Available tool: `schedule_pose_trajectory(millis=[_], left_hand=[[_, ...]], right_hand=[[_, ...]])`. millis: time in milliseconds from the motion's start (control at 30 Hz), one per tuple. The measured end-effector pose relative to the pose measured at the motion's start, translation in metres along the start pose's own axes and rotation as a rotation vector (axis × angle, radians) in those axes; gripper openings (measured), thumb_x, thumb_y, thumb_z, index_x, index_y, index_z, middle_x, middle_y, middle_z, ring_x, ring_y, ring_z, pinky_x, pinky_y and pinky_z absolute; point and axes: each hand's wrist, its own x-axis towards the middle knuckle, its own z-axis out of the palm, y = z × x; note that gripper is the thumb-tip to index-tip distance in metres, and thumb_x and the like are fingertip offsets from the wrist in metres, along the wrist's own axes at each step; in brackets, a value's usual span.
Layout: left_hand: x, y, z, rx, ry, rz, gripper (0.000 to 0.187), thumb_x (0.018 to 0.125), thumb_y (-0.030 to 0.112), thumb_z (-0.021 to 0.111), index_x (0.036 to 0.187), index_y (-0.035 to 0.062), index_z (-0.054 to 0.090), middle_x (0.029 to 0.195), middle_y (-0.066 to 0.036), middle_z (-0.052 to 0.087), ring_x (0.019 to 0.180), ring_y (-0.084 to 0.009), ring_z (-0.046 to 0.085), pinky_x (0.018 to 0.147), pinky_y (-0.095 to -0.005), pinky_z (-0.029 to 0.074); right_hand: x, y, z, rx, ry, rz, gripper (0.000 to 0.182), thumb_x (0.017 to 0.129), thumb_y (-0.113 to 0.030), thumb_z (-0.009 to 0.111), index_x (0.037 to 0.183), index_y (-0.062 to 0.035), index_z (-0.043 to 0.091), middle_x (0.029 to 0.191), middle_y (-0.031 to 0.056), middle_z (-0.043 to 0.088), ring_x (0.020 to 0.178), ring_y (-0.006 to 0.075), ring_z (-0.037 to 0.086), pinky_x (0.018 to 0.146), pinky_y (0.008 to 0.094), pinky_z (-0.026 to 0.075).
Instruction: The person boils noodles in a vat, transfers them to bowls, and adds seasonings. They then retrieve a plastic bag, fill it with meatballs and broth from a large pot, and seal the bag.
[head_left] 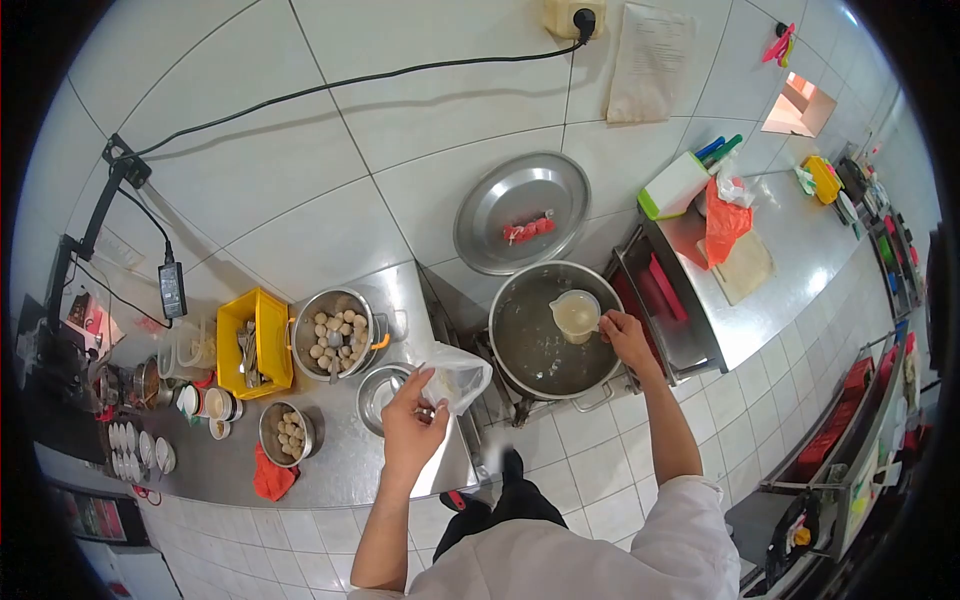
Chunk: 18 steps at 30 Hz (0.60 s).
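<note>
My right hand (626,338) is closed on the handle of a clear measuring jug (576,312) with cloudy liquid in it, over the large pot (515,350) of broth. My left hand (418,415) grips the edge of a translucent plastic bag (462,376), whose mouth faces the pot. Just beneath that hand, a metal bowl (372,402) sits on the steel counter, partly hidden. Left of the bag is a steel pot (368,303) of meatballs (340,330) with a ladle in it. A smaller bowl (307,445) also holds meatballs (290,436).
A yellow basket (229,350) of utensils and stacked small cups stand at the left. A round metal lid (480,215) leans on the wall behind the pot. At the right, a steel table (800,270) bears a cutting board (745,278) and an orange-red bag (724,225).
</note>
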Motion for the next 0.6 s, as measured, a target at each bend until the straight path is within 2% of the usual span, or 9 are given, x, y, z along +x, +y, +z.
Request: schedule_pose_trajectory(millis=[133,200,233,300,367,433,467,500,600], left_hand=[[0.003,0.012,-0.008,-0.026,0.002,-0.044,0.049,0.078,-0.004,0.072,0.125,0.0027,0.065,0.136,-0.025,0.058,0.068,-0.0088,0.061,0.053,-0.023,0.053],[0.0,0.012,-0.02,-0.043,0.027,-0.082,0.048,0.078,-0.009,0.07,0.124,0.0031,0.066,0.136,-0.022,0.058,0.071,-0.0073,0.061,0.053,-0.0214,0.052],[-0.004,0.011,-0.027,-0.04,0.031,-0.089,0.048,0.078,-0.009,0.07,0.124,0.0031,0.066,0.136,-0.022,0.058,0.071,-0.0073,0.061,0.053,-0.0214,0.052],[-0.015,0.007,-0.044,-0.012,0.099,-0.152,0.048,0.078,-0.009,0.07,0.125,0.0034,0.066,0.133,-0.02,0.06,0.073,-0.0069,0.061,0.053,-0.02,0.051],[-0.031,-0.01,-0.065,0.064,0.126,-0.172,0.049,0.078,-0.008,0.071,0.126,0.0039,0.065,0.132,-0.018,0.061,0.076,-0.0064,0.061,0.052,-0.0189,0.048],[-0.047,-0.023,-0.083,0.07,0.219,-0.247,0.05,0.079,-0.008,0.071,0.128,0.0022,0.063,0.115,-0.016,0.068,0.071,-0.0063,0.061,0.051,-0.0189,0.045],[-0.056,-0.024,-0.091,0.074,0.223,-0.251,0.05,0.079,-0.008,0.071,0.128,0.0022,0.063,0.115,-0.016,0.068,0.071,-0.0063,0.061,0.051,-0.0189,0.045],[-0.064,-0.021,-0.099,0.081,0.249,-0.328,0.05,0.08,-0.008,0.07,0.128,0.0012,0.062,0.104,-0.014,0.069,0.068,-0.0064,0.06,0.051,-0.019,0.045],[-0.084,-0.03,-0.12,0.093,0.305,-0.405,0.049,0.081,-0.008,0.069,0.129,-0.0006,0.061,0.085,-0.009,0.067,0.061,-0.0067,0.058,0.051,-0.0194,0.044]], right_hand=[[0.009,0.002,0.008,-0.182,0.06,-0.13,0.031,0.097,-0.026,0.059,0.082,0.0009,0.062,0.064,0.0101,0.058,0.061,0.0175,0.056,0.059,0.0357,0.044],[0.02,0.025,0.021,-0.257,0.059,-0.227,0.027,0.096,-0.024,0.059,0.085,0.0,0.064,0.069,0.0165,0.062,0.064,0.0297,0.062,0.062,0.0406,0.048],[0.024,0.036,0.025,-0.254,0.051,-0.227,0.027,0.096,-0.024,0.059,0.085,0.0,0.064,0.069,0.0165,0.062,0.064,0.0297,0.062,0.062,0.0406,0.048],[0.031,0.057,0.031,-0.342,-0.04,-0.161,0.028,0.094,-0.028,0.058,0.091,-0.0022,0.069,0.087,0.024,0.068,0.088,0.0453,0.064,0.077,0.0512,0.05],[0.036,0.078,0.041,-0.324,-0.039,-0.126,0.029,0.093,-0.029,0.058,0.09,-0.0027,0.069,0.087,0.0241,0.068,0.089,0.0459,0.064,0.078,0.0525,0.049],[0.034,0.087,0.046,-0.304,-0.035,-0.092,0.029,0.092,-0.03,0.058,0.089,-0.0031,0.069,0.087,0.0242,0.068,0.089,0.0465,0.064,0.078,0.0539,0.049],[0.032,0.088,0.048,-0.328,-0.005,-0.075,0.029,0.092,-0.03,0.06,0.087,-0.0023,0.069,0.083,0.0229,0.068,0.085,0.0445,0.065,0.074,0.0506,0.05],[0.03,0.088,0.05,-0.351,0.026,-0.059,0.03,0.092,-0.029,0.061,0.084,-0.0014,0.068,0.08,0.0216,0.067,0.08,0.0425,0.066,0.071,0.0473,0.05],[0.027,0.09,0.052,-0.368,0.028,-0.021,0.031,0.091,-0.031,0.061,0.085,-0.0013,0.068,0.08,0.023,0.067,0.082,0.0456,0.065,0.071,0.0491,0.05]])
